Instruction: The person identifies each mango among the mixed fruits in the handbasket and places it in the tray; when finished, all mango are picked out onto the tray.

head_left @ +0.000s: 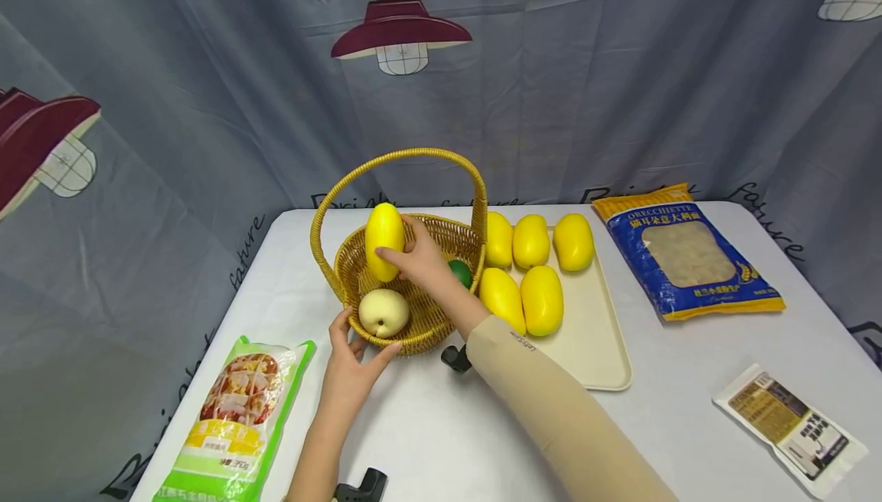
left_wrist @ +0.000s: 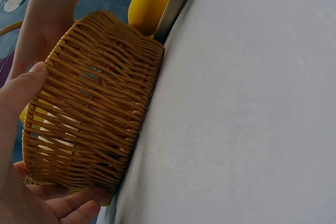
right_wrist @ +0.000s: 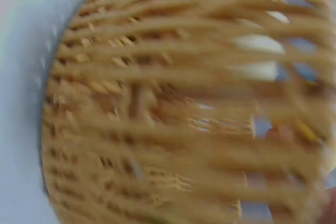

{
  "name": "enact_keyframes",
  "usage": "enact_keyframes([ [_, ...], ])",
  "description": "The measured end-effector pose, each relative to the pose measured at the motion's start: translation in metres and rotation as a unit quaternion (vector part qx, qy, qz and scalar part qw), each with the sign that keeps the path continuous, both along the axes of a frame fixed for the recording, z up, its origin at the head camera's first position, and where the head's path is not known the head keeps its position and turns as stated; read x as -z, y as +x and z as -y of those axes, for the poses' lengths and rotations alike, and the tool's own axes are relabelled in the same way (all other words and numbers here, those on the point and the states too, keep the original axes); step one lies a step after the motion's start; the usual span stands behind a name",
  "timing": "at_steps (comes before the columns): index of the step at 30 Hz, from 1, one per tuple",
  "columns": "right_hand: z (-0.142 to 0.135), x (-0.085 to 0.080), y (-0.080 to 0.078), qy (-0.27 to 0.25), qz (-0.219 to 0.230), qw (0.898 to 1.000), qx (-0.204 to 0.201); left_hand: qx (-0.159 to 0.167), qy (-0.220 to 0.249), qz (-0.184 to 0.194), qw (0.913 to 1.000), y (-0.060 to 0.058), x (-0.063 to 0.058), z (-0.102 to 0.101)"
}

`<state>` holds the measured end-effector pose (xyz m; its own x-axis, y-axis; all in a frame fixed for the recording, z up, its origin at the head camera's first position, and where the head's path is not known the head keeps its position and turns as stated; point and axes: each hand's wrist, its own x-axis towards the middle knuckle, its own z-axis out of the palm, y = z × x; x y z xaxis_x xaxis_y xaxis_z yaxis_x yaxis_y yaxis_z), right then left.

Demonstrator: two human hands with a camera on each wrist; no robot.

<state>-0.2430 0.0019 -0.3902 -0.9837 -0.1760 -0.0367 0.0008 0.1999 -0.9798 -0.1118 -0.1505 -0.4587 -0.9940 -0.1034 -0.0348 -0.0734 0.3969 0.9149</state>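
In the head view, a wicker basket (head_left: pixel 441 233) with a tall arched handle stands on the table. My right hand (head_left: pixel 422 259) pinches a yellow mango (head_left: pixel 383 236), held upright over the basket's left part. Below it a pale round pear (head_left: pixel 383 313) lies inside, and a green fruit (head_left: pixel 461 272) shows partly behind my right forearm. At the basket's front left, my left hand (head_left: pixel 350 368) grips the rim; the left wrist view shows its thumb (left_wrist: pixel 32 80) at the rim and fingers against the side. Blurred weave fills most of the right wrist view.
Right of the basket, a cream tray (head_left: pixel 599 349) bears several yellow mangoes (head_left: pixel 542 301). A blue pasta bag (head_left: pixel 689 249) lies at the back right, a small brown-and-white packet (head_left: pixel 788 429) at the front right, and a green-edged food bag (head_left: pixel 237 418) at the front left.
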Motion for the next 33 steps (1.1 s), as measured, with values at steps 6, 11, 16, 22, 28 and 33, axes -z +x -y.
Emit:
enact_keyframes([
  [6, -0.034, -0.020, 0.016, 0.003, -0.011, 1.000, 0.011, 0.000, 0.006, 0.001, 1.0000, 0.000, -0.001, 0.001],
  [11, -0.062, -0.027, 0.032, -0.003, -0.010, 1.000, 0.018, -0.002, 0.007, 0.006, 1.0000, 0.001, -0.002, 0.001],
  [16, -0.089, -0.030, 0.050, 0.006, -0.010, 0.999, 0.037, -0.004, 0.005, 0.008, 1.0000, 0.001, -0.002, 0.001],
  [22, -0.126, -0.031, 0.072, 0.034, -0.014, 0.997, 0.068, 0.001, 0.005, 0.009, 0.9999, 0.001, -0.003, 0.000],
  [28, -0.167, -0.028, 0.090, 0.112, -0.018, 0.987, 0.111, 0.001, 0.003, 0.009, 1.0000, 0.001, -0.004, -0.001],
  [33, -0.204, -0.022, 0.103, 0.183, -0.017, 0.970, 0.156, 0.001, 0.003, 0.014, 0.9999, 0.002, -0.004, -0.001],
])
